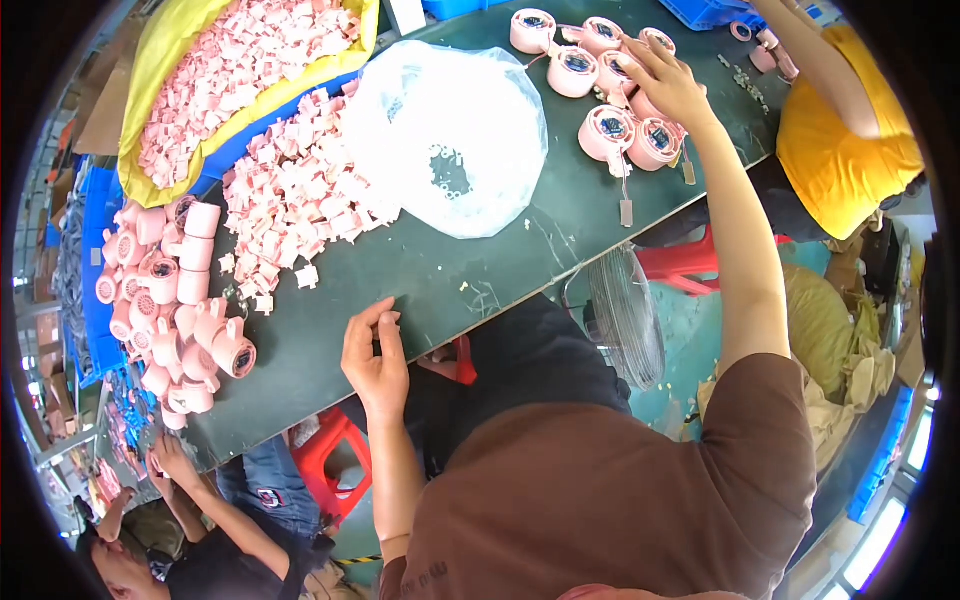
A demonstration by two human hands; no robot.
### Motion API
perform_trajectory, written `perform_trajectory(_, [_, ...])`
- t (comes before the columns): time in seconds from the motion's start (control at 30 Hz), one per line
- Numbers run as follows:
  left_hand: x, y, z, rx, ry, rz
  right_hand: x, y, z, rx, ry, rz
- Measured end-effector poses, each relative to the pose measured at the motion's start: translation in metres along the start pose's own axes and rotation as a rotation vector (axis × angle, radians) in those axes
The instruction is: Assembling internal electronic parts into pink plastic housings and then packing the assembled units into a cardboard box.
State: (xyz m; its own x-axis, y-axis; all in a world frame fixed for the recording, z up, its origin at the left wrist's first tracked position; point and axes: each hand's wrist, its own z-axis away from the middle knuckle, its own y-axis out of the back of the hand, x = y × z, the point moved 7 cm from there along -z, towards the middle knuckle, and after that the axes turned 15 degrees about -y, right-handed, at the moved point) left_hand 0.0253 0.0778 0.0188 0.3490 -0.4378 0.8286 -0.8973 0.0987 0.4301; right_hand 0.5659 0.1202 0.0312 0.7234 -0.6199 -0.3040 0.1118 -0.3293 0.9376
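Observation:
My right hand (668, 85) reaches to the back right of the table, its fingers stretched over a group of round pink plastic housings. The housings near it, such as the front-left one (606, 134) and the one beside it (655, 143), show dark circuit boards inside. A small silvery tab (627, 212) hangs on a wire from one of them. Under my palm, part of a housing is hidden. My left hand (376, 362) is at the table's near edge, thumb and fingers loosely apart, holding nothing.
A clear plastic bag (450, 190) of white pieces lies mid-table beside heaped small pink parts (295, 180). A yellow-lined bin (160, 185) holds more. Pink housings (185, 310) pile at left. Co-workers sit left and right (845, 130); a fan (628, 315) stands below the table.

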Motion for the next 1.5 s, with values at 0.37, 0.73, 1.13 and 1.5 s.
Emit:
perform_trajectory(0.37, [-0.002, -0.006, -0.004, -0.033, -0.059, -0.052, -0.113, 0.022, 0.077, -0.026, -0.049, 0.013])
perform_trajectory(0.73, [0.005, -0.001, -0.003, -0.005, -0.080, 0.018, -0.102, 0.072, 0.187, -0.114, 0.386, 0.101])
perform_trajectory(1.13, [0.008, 0.002, -0.001, 0.010, -0.131, 0.041, -0.080, 0.063, 0.187, 0.049, 0.283, -0.180])
perform_trajectory(1.5, [0.001, 0.002, 0.000, -0.005, -0.113, 0.066, -0.074, 0.038, 0.150, -1.116, -0.285, -1.928])
